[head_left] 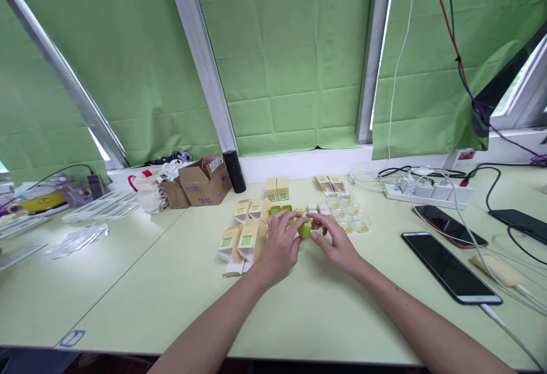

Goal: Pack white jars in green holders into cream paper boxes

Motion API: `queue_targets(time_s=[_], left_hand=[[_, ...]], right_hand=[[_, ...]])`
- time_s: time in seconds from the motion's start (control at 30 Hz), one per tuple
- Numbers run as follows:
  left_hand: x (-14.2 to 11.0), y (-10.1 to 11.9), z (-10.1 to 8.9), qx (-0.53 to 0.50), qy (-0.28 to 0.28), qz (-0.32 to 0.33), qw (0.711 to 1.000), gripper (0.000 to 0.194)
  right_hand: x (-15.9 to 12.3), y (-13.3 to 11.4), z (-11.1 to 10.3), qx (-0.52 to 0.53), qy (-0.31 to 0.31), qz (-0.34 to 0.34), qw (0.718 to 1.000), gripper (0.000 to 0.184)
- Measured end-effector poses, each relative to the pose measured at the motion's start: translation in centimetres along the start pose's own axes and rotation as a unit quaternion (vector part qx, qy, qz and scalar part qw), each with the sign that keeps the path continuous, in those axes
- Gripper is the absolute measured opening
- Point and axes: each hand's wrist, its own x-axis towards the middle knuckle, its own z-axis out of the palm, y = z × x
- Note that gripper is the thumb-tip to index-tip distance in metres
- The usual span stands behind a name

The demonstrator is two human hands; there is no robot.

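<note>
In the middle of the table, my left hand (280, 246) has its fingers bent around a small bright green box (305, 228). My right hand (337, 243) meets the same box from the right, thumb and fingertips closed at its edge. Other green boxes (281, 209) lie just behind my left hand, partly hidden by it. To the left stand beige cartons with green windows (252, 237), their flaps open towards me. Clear plastic cases with yellow spots (360, 223) lie beyond my right hand, beside small white pieces (318, 208).
Closed beige cartons (277, 188) and further open ones (330, 185) stand at the back. A cardboard box (205, 183) and a black cylinder (234, 171) are at the back left. On the right lie a white phone (450, 265), a power strip (427, 193) and loose cables.
</note>
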Motion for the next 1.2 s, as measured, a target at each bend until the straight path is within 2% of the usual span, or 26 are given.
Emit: queue_targets(time_s=[0.2, 0.33, 0.47, 0.7, 0.83, 1.03, 1.2], left_hand=[[0.5, -0.6, 0.1, -0.089, 0.066, -0.103, 0.989, 0.044], [0.8, -0.8, 0.1, -0.158, 0.078, -0.194, 0.965, 0.045], [0.8, -1.4, 0.4, -0.187, 0.083, -0.240, 0.949, 0.046], [1.0, -1.2, 0.4, -0.225, 0.088, -0.270, 0.932, 0.046], [1.2, -0.6, 0.2, -0.236, 0.085, -0.281, 0.926, 0.045], [1.1, -0.6, 0.2, -0.226, 0.084, -0.279, 0.929, 0.045], [1.0, -0.7, 0.5, -0.218, 0.081, -0.267, 0.935, 0.046]], right_hand=[[0.0, 0.2, -0.2, -0.150, -0.010, -0.052, 0.987, 0.029], [-0.2, 0.4, 0.4, -0.239, -0.052, -0.071, 0.967, 0.037], [-0.2, 0.6, 1.2, -0.306, -0.077, -0.073, 0.946, 0.040], [0.1, 1.1, 2.0, -0.362, -0.132, -0.090, 0.918, 0.036], [0.2, 1.2, 2.0, -0.389, -0.151, -0.091, 0.904, 0.045], [0.2, 1.2, 2.1, -0.395, -0.159, -0.082, 0.901, 0.055], [0.2, 1.2, 2.2, -0.386, -0.162, -0.087, 0.904, 0.054]])
